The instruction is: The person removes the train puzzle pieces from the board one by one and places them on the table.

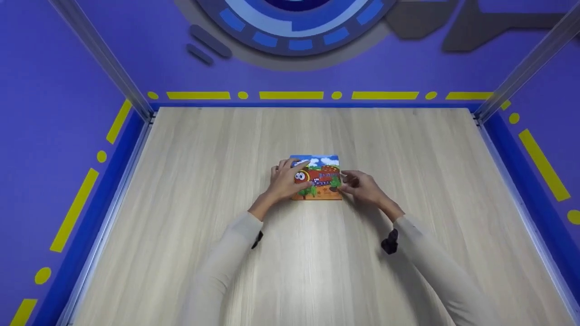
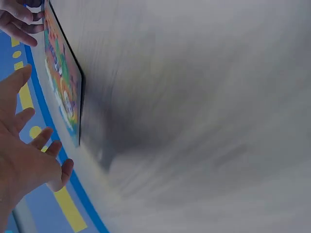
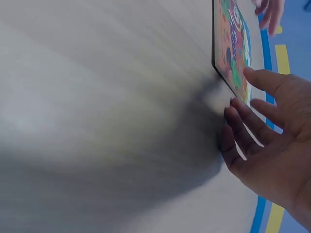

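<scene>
A thin square picture board (image 1: 322, 177) with a dark edge lies flat on the table. Its bright print has a red cartoon figure with big eyes, green plants, clouds and orange ground. Over its left side my left hand (image 1: 284, 182) is spread, fingers overlapping the picture in the head view. The left wrist view has this hand (image 2: 29, 155) with fingers apart, beside the board (image 2: 63, 80). At the right edge is my right hand (image 1: 364, 188). In the right wrist view its thumb and fingertips come right at the board's edge (image 3: 228, 51), the fingers (image 3: 240, 128) loosely bent.
The light wood-grain table (image 1: 308, 253) is bounded by blue panels with yellow markings (image 1: 290, 95) at the back and both sides. Metal posts (image 1: 108, 59) stand at the back corners. A small black device (image 1: 389, 241) sits at the right wrist.
</scene>
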Demonstrator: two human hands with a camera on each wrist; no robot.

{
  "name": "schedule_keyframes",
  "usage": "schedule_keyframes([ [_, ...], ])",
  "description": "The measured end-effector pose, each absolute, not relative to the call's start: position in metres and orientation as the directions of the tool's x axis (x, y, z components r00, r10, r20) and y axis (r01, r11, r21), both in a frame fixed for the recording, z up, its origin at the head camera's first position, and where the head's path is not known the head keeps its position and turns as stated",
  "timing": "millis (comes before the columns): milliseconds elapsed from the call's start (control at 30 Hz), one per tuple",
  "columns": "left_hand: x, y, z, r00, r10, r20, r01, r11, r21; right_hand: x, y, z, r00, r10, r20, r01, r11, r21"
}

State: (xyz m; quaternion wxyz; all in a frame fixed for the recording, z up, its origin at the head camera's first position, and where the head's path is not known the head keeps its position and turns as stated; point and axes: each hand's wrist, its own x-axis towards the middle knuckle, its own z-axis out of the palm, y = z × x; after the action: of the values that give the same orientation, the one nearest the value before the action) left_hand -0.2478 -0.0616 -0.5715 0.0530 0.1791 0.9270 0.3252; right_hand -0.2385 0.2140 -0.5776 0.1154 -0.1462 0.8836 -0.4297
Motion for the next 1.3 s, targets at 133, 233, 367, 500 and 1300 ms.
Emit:
schedule_keyframes([
  [133,-0.256,-0.05,-0.58,-0.946,0.324,0.029,0.269,0.731,0.627,-0.243,0.205,-0.579,-0.933,-0.352,-0.067,-0.176,0.614,-0.769],
  [233,-0.261,-0.046,-0.585,-0.951,0.309,0.029,0.264,0.754,0.601,-0.245,0.199,-0.578,-0.934,-0.349,-0.081,-0.18,0.651,-0.737],
  [367,-0.262,-0.046,-0.59,-0.951,0.309,0.023,0.269,0.786,0.557,-0.245,0.193,-0.576,-0.931,-0.349,-0.112,-0.172,0.686,-0.708],
  [500,-0.255,-0.053,-0.592,-0.951,0.307,0.024,0.272,0.803,0.53,-0.241,0.187,-0.577,-0.923,-0.367,-0.111,-0.192,0.693,-0.694],
  [1300,-0.238,-0.051,-0.599,-0.99,0.116,0.076,0.138,0.898,0.417,-0.248,0.163,-0.573,-0.955,-0.291,-0.058,-0.18,0.724,-0.666],
])
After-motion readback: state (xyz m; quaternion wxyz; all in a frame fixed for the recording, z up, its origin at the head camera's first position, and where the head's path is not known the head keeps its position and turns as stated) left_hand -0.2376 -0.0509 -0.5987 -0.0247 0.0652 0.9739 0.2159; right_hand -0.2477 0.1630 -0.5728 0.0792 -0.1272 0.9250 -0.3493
